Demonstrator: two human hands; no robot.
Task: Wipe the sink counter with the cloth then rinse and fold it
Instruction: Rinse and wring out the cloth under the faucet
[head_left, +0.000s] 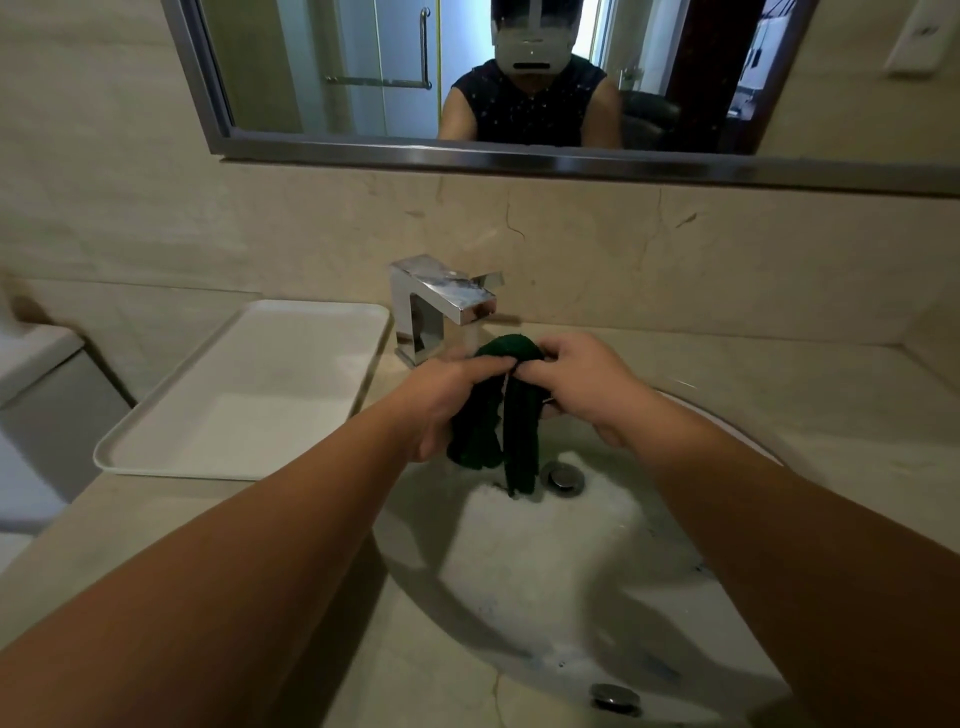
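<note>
A dark green cloth (519, 431) hangs bunched over the white sink basin (545, 571), right under the spout of the square chrome faucet (441, 306). Both hands grip it at its top. My left hand (441, 400) pinches it from the left and my right hand (582, 379) pinches it from the right. The cloth's two wet ends dangle down toward the drain (562, 477). Water seems to run from the spout onto the cloth. The beige stone counter (779, 395) surrounds the basin.
A white rectangular tray (249, 395) lies on the counter left of the faucet. A framed mirror (467, 150) hangs on the wall above and reflects a person. An overflow hole (614, 696) sits in the near basin wall. A wall corner closes the counter's right end.
</note>
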